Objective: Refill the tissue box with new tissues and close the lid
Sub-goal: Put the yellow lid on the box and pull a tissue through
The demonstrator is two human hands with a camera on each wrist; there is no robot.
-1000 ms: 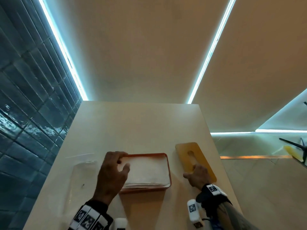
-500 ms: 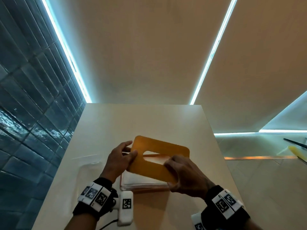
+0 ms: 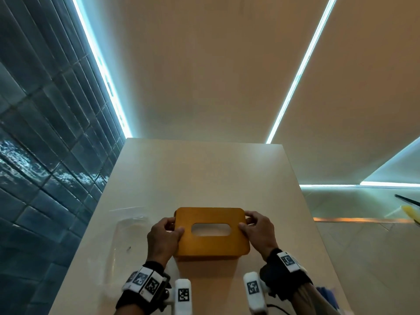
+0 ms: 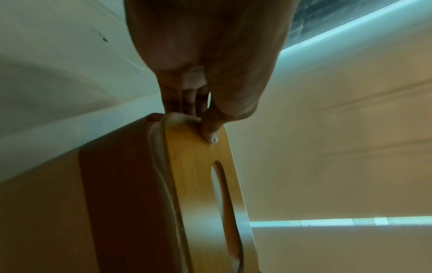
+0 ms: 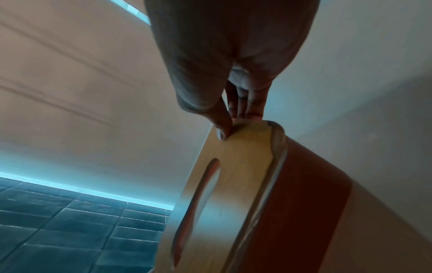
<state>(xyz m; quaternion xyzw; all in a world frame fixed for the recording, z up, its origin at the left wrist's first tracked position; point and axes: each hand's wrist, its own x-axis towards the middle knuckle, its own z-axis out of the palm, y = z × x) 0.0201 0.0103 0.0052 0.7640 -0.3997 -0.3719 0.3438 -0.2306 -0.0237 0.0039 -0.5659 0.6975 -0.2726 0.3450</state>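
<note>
A wooden lid (image 3: 211, 243) with an oval slot lies flat on top of the red-brown tissue box (image 4: 117, 184), covering it. White tissue shows through the slot (image 3: 211, 229) and as a pale strip (image 4: 161, 166) between lid and box. My left hand (image 3: 173, 226) pinches the lid's left end, thumb (image 4: 210, 133) on top and fingers at the edge. At the lid's right end my right hand (image 3: 246, 222) pinches in the same way, thumb (image 5: 222, 129) on top. In the right wrist view the lid (image 5: 238, 166) sits over the box (image 5: 304, 194).
The box stands near the front of a pale table (image 3: 204, 173). A clear plastic wrapper (image 3: 129, 235) lies just left of it. Blue wall tiles (image 3: 34, 178) run along the left. The table's right edge (image 3: 316, 246) drops to the floor, where a yellow object (image 3: 411, 215) shows.
The lid went from lying on the table right of the box, to tilted over the open box, to flat on top. My left hand left the tissues and took the lid's left end.
</note>
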